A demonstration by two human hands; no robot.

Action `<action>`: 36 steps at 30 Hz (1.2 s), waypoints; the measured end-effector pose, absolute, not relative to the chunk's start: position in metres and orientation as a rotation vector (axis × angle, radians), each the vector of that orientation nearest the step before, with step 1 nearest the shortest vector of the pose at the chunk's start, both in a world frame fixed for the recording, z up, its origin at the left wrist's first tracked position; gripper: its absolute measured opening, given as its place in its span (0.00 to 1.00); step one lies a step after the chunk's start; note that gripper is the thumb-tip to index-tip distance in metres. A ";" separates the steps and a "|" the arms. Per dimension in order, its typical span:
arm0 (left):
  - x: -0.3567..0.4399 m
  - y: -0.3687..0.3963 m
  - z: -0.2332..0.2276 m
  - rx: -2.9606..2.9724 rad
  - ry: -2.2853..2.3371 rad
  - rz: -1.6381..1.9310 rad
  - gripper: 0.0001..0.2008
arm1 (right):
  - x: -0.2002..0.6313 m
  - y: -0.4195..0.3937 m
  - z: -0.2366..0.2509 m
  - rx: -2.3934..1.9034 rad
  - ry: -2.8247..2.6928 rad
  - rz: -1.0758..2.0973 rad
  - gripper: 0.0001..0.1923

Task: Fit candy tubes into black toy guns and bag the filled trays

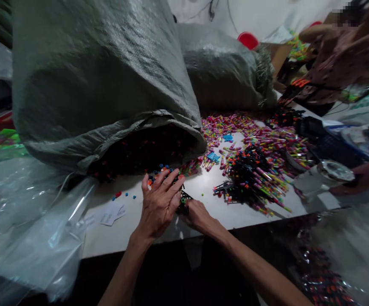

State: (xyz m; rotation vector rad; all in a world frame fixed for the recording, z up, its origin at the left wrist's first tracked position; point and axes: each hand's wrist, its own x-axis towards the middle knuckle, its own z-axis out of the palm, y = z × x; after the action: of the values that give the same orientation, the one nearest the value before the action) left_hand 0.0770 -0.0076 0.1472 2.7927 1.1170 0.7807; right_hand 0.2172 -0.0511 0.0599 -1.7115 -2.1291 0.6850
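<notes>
A large sack (101,80) fills the upper left of the frame, lying on the table (209,204). A second sack (222,68) lies behind it; scattered small tubes (260,148) spread right of centre.

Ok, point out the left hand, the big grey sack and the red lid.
left hand (159,204), head view, back of the hand
big grey sack (101,72), head view, woven side
red lid (248,40), head view, top

SITE: small assembly/sorting workshop | EVID: lg woven sack (101,72) open just above left hand (159,204), 2nd sack (225,68) further back | heap of sm coloured plastic parts (260,157) on white worktable (203,199), right of hands | co-worker (340,63) at far right end
</notes>
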 end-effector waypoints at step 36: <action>0.089 -0.028 0.144 2.656 1.071 0.977 0.12 | 0.259 -0.057 0.069 -1.460 -1.123 1.065 0.13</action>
State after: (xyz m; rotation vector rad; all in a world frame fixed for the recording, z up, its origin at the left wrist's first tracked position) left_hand 0.0892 -0.0285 0.1443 2.6559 1.0706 0.9766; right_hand 0.2588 -0.0574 0.0685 -1.4596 -1.1229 1.0652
